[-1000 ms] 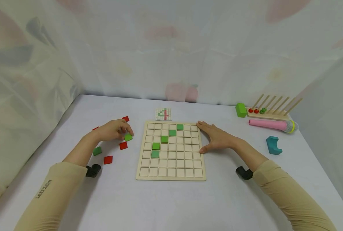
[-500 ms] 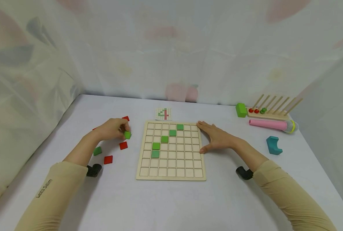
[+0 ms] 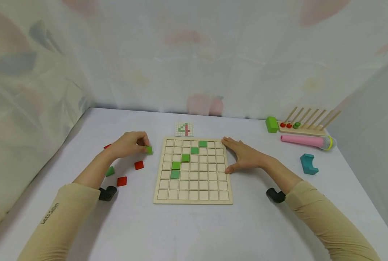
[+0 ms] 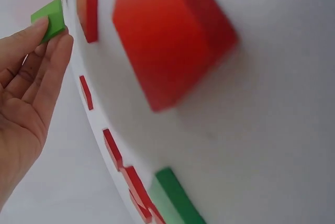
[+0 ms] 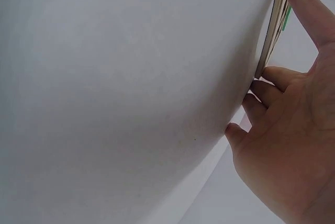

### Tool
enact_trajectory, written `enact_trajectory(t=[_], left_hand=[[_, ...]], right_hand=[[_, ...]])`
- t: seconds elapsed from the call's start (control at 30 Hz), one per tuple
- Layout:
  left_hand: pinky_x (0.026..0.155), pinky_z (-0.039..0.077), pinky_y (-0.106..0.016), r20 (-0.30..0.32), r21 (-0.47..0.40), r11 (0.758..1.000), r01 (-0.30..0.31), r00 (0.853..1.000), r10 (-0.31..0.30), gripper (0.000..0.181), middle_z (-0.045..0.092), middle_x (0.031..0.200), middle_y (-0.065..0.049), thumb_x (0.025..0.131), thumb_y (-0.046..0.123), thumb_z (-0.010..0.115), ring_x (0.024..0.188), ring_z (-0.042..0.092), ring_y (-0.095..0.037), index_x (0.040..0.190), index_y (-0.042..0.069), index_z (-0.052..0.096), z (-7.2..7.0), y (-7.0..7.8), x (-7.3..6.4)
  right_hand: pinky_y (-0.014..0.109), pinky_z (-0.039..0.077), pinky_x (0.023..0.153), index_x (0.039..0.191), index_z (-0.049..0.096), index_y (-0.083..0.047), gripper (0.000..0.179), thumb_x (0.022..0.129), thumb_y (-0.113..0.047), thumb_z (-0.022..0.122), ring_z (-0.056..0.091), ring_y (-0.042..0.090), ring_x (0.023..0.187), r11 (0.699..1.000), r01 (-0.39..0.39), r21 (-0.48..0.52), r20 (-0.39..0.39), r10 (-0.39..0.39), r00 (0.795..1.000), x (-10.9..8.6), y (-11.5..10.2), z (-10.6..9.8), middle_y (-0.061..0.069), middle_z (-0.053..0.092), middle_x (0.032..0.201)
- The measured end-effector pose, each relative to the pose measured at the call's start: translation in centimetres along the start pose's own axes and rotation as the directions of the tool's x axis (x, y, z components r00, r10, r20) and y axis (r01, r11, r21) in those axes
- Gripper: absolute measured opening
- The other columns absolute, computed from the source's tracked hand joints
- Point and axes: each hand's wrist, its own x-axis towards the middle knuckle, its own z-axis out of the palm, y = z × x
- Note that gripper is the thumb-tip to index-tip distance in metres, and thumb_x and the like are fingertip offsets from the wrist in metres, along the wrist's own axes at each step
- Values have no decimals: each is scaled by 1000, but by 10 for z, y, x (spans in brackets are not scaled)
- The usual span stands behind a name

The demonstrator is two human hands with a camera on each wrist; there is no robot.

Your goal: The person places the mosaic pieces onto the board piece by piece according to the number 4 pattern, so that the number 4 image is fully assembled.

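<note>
My left hand (image 3: 127,144) pinches a light green square tile (image 4: 50,20) between thumb and fingers, left of the wooden grid board (image 3: 194,199). Red tiles (image 3: 139,165) and a dark green tile (image 3: 110,171) lie on the table around and below this hand; more red tiles (image 4: 87,7) show in the left wrist view. Several green tiles (image 3: 185,158) sit in the board's cells along a diagonal, from upper right down to the left. My right hand (image 3: 246,156) is spread at the board's right edge, thumb and fingertips touching it.
A small pattern card (image 3: 184,129) with a green and red figure lies behind the board. At the right are a green block (image 3: 272,124), a pegged wooden stand (image 3: 303,129), a pink toy microphone (image 3: 303,140) and a teal curved block (image 3: 308,164).
My left hand has lifted the light green tile from among the loose tiles and shifted it slightly right, toward the board. The right hand stays at the board's edge.
</note>
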Motion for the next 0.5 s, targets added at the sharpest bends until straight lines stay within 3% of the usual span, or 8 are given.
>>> enact_trajectory(t=[0.27, 0.5], left_hand=[[83, 48, -31, -6, -76, 996, -53, 999, 53, 13, 67, 97, -4, 87, 13, 73, 93, 59, -19, 96, 12, 64, 5, 14, 4], [84, 49, -31, 18, -82, 990, -119, 993, 120, 20, 69, 99, -3, 87, 8, 71, 95, 61, -18, 107, 13, 70, 16, 30, 6]], right_hand=[[60, 8, 124, 157, 17, -2, 117, 73, -51, 81, 9, 34, 156, 1000, -8, 1, 2, 8, 1000, 0, -3, -1, 16, 13, 167], [60, 8, 124, 157, 17, -2, 117, 73, -52, 81, 9, 34, 156, 1000, -8, 3, 2, 8, 1000, 0, -2, -1, 16, 13, 167]])
